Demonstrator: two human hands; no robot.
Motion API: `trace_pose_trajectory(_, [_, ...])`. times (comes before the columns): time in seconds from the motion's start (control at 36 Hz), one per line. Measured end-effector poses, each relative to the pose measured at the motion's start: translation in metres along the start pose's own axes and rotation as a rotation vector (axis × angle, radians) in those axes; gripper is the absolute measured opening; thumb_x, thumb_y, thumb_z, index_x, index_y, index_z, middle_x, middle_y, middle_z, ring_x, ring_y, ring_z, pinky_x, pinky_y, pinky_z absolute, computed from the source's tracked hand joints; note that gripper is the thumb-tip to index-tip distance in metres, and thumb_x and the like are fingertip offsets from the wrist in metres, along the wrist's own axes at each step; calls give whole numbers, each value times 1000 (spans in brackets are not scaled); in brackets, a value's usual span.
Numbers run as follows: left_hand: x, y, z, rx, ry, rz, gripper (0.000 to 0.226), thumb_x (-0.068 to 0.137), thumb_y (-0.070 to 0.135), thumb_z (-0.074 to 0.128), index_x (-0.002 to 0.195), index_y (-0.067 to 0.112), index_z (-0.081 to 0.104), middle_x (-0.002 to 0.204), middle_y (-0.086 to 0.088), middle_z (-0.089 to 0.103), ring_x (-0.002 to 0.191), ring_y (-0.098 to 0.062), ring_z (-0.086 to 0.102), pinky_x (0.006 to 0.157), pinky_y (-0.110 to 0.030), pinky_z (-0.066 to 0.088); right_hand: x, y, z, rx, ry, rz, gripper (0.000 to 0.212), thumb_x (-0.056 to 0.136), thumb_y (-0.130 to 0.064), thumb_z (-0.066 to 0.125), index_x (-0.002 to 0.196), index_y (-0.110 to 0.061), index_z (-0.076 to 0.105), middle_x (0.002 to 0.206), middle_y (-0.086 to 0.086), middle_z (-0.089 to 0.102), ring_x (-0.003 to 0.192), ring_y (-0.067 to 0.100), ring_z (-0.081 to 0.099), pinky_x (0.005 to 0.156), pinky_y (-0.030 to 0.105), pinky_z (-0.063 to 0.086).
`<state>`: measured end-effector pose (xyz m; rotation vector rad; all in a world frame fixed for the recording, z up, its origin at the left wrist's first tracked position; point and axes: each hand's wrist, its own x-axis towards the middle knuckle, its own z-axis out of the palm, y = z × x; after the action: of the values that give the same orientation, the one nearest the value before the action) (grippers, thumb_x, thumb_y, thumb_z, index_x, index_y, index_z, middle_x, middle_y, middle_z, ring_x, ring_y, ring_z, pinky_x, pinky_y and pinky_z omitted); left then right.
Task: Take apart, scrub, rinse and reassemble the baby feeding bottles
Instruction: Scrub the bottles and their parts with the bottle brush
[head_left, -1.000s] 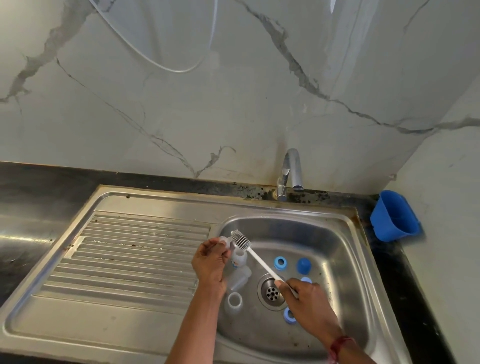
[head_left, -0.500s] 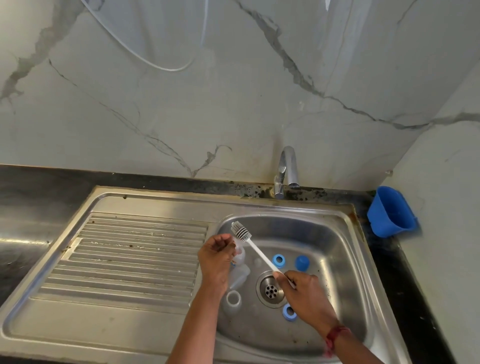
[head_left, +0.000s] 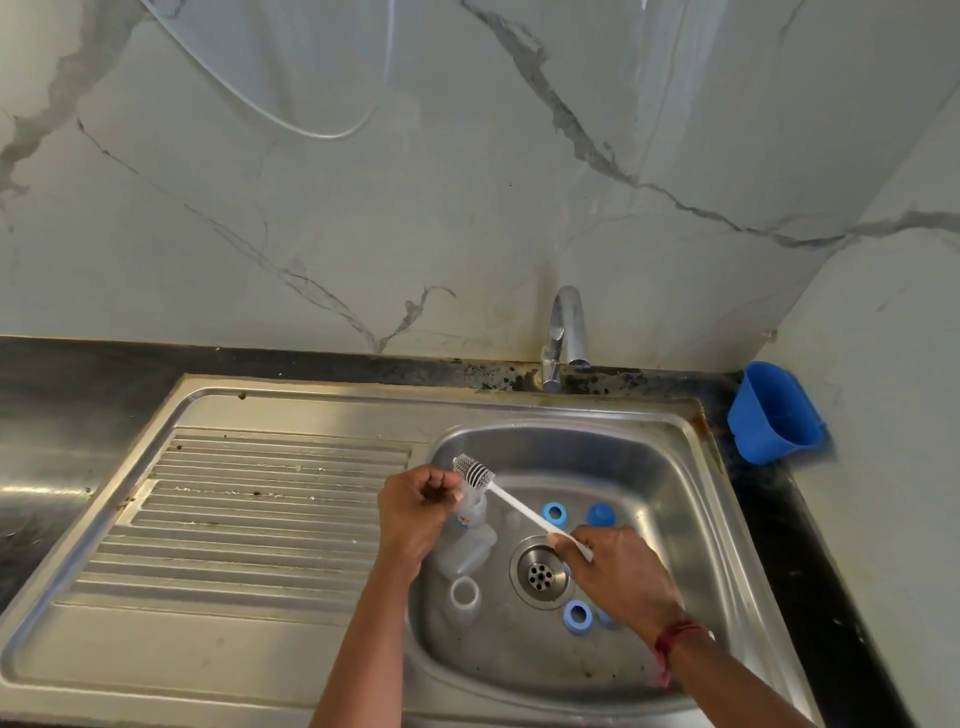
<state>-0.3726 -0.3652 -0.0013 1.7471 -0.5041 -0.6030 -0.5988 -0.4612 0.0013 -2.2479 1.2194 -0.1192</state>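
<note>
1. The steel sink (head_left: 702, 470) fills the lower half of the frame. Its basin lies lower centre-right inside a raised rim, and the ribbed drainboard (head_left: 260, 519) spreads wide toward the lower left.
2. The left hand (head_left: 415, 514) hangs over the basin's left rim with its fingers curled inward. They hide whatever is inside, so I cannot tell whether this grip holds anything.
3. The right hand (head_left: 618, 577) sits right of the drain (head_left: 540, 571), its grip pinched on the lower end of the white bottle brush (head_left: 519, 506). The handle slants up-left, and the bristled head is just beside the left fingertips.
4. A labelled clear bottle (head_left: 474, 514) stands in the basin, partly hidden behind the left hand. A second clear bottle (head_left: 467, 551) lies below it, and a white-rimmed piece (head_left: 464, 593) is lower-left of the drain.
5. A blue ring (head_left: 554, 513) and a blue cap (head_left: 601, 514) lie near each other above the right hand. Another blue ring (head_left: 576, 614) lies below the drain, touching the edge of the right hand. A further blue piece is mostly covered by that hand.
6. The tap (head_left: 566, 332) rises at the sink's rear edge, and bare steel wall runs between it and the blue pieces.
7. A blue tub (head_left: 774, 415) sits on the dark surface (head_left: 52, 374) at the right edge of the frame, against the wall.
8. The bottom edge cuts off both forearms. The clear plastic is hard to outline against the steel.
</note>
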Motion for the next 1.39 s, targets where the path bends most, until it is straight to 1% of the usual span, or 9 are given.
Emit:
trace_pose_trajectory(0.11, [-3, -2, -4, -149, 62, -61, 34, 71, -22, 73, 75, 12, 75, 72, -2, 75, 70, -15, 71, 75, -36, 60, 0, 5, -4, 106, 13, 29, 49, 94, -58, 49, 59, -23, 51, 52, -3, 51, 44, 9, 42, 49, 25, 38])
trace_pose_trajectory(0.31, [-6, -2, 0, -112, 59, 3, 35, 71, -18, 77, 74, 17, 74, 70, 3, 75, 67, -9, 70, 68, -23, 59, -5, 1, 5, 18, -4, -22, 53, 93, -62, 47, 55, -25, 43, 50, -5, 47, 45, 11, 42, 52, 29, 44])
trace_pose_trajectory(0.39, [-7, 0, 6, 19, -12, 95, 40, 71, -11, 80, 73, 29, 74, 72, 9, 75, 68, -6, 71, 70, -21, 58, 0, -9, 0, 28, 10, 1, 53, 95, -58, 48, 60, -18, 49, 53, -3, 48, 47, 12, 42, 49, 24, 38])
trace_pose_trajectory(0.47, [-5, 3, 6, -13, 5, 83, 39, 72, -13, 78, 73, 26, 75, 72, 8, 75, 68, -6, 71, 69, -22, 58, 6, -11, -2, 30, 11, 19, 55, 94, -60, 47, 65, -15, 57, 59, 0, 60, 51, 14, 52, 52, 30, 45])
trace_pose_trajectory(0.61, [7, -1, -9, -177, 96, 14, 31, 72, -19, 75, 76, 11, 75, 75, -6, 75, 74, -23, 71, 77, -40, 60, 6, -5, -19, -35, 43, -67, 54, 95, -58, 49, 57, -19, 46, 50, -3, 46, 46, 12, 39, 47, 24, 34])
trace_pose_trajectory(0.69, [11, 2, -10, -206, 28, 20, 32, 71, -22, 74, 75, 9, 74, 73, -9, 75, 73, -28, 70, 74, -42, 61, 8, -8, -27, -103, 42, -124, 50, 96, -56, 49, 60, -21, 51, 54, -4, 53, 49, 13, 46, 48, 25, 39])
trace_pose_trajectory(0.89, [11, 9, -21, -252, -142, 51, 29, 75, -26, 66, 78, 2, 72, 67, -15, 72, 59, -21, 69, 61, -27, 58, 26, -10, -34, -130, 65, -133, 55, 95, -60, 48, 54, -22, 42, 50, -4, 43, 47, 10, 40, 48, 22, 33])
trace_pose_trajectory(1.11, [14, 13, -7, -536, 29, -46, 38, 75, -26, 65, 72, 10, 75, 71, -7, 73, 66, -17, 69, 64, -25, 59, 27, -17, -12, 124, -50, -64, 58, 94, -56, 53, 50, -20, 38, 42, -9, 43, 43, 8, 37, 47, 21, 31])
trace_pose_trajectory(1.39, [27, 13, 16, -538, 347, -85, 30, 71, -23, 73, 81, 5, 72, 69, 4, 73, 66, -11, 67, 68, -29, 60, 24, -24, -9, 190, -91, -36, 63, 95, -56, 51, 58, -6, 44, 49, -1, 43, 44, 8, 36, 51, 28, 37])
